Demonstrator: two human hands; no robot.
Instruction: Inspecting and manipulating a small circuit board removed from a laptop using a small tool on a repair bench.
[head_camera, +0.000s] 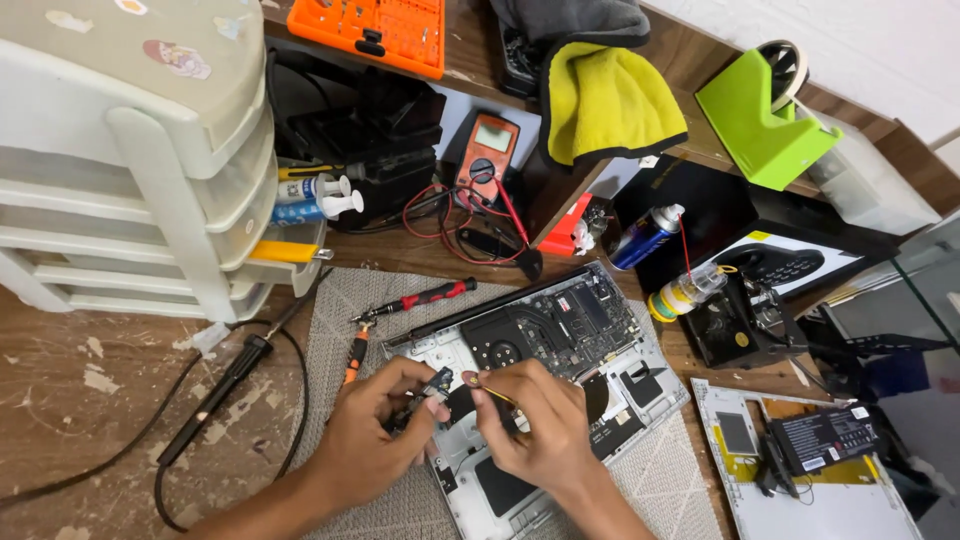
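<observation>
Left hand pinching a small dark component, right hand gripping a thin yellow-tipped tool, both over an opened laptop, grey mat on wooden worktop

Wooden bench top: worn, scratched, patched with pale flaking spots, matt.
Work mat: grey woven cloth, coarse ribbed texture.
Opened laptop: silvery matt metal shell; dark circuit boards inside with a faint sheen.
Drawer unit: beige plastic, smooth, slightly grimy; translucent drawer fronts.
Towel: yellow plush cloth, fluffy nap, dark edging.
Bit case: orange plastic, glossy.
Tape dispenser: lime-green plastic, smooth, semi-gloss.
Screwdriver: red and black rubbery grip, metal shaft.
Spray can: glossy blue painted metal, white plastic cap.
Battery pack: black matt plastic wrap.
</observation>
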